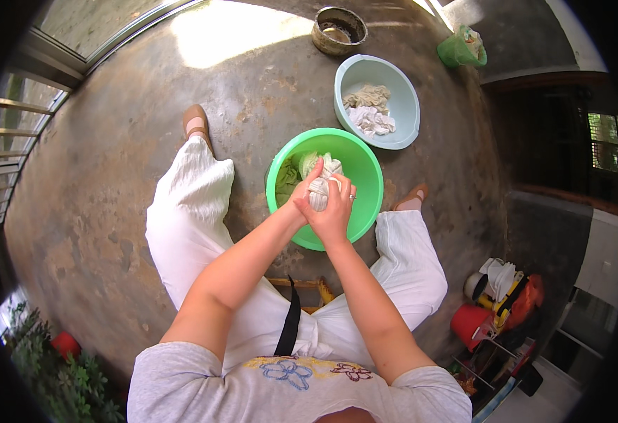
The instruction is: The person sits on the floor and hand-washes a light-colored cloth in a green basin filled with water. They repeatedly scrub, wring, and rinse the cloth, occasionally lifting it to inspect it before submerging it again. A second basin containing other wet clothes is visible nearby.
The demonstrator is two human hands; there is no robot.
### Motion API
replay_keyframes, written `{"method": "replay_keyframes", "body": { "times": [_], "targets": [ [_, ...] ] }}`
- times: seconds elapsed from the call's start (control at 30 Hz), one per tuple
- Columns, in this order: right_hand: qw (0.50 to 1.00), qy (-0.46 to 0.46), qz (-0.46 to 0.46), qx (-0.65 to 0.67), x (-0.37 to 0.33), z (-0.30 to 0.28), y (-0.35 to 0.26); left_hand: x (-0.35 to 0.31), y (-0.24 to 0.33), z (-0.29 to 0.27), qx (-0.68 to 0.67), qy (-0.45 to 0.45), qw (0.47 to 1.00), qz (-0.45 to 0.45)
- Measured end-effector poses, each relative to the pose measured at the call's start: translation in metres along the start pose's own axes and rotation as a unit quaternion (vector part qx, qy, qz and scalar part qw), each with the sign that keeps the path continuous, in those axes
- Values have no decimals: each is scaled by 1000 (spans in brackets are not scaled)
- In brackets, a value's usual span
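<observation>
Over a bright green plastic basin [365, 190] between my feet, both hands grip one twisted white cloth [318, 194]. My left hand [302, 189] is closed on its left side, thumb pointing up. Pressed against it from the right, my right hand [334, 211] wraps round the bunched cloth and wears a ring. Part of the cloth bulges out beyond my fingers. Beneath it, pale green-looking fabric [287, 185] lies in the basin's left half. What lies directly under my hands is hidden.
Beyond stands a pale blue basin [409, 106] with a beige cloth [369, 96] and a white cloth [371, 121]. Farther off are a worn metal pot [338, 32] and a green bin [462, 48]. A cluttered rack with a red bucket [470, 324] is at right, plants [55, 374] at left.
</observation>
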State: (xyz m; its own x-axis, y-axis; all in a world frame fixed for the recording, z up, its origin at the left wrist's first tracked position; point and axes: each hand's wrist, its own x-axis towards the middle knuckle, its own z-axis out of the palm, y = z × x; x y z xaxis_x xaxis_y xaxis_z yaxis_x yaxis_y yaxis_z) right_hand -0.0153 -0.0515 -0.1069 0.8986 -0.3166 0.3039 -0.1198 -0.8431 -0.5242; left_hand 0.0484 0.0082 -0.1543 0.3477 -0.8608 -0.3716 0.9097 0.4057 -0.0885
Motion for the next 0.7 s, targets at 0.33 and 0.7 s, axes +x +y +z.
{"method": "replay_keyframes", "body": {
  "times": [0.33,0.7],
  "targets": [
    [801,34,392,452,6,18,34,0,-14,-6,403,175,866,238],
    [711,-142,472,501,7,36,138,-9,-32,-21,817,120,544,150]
  ]
}}
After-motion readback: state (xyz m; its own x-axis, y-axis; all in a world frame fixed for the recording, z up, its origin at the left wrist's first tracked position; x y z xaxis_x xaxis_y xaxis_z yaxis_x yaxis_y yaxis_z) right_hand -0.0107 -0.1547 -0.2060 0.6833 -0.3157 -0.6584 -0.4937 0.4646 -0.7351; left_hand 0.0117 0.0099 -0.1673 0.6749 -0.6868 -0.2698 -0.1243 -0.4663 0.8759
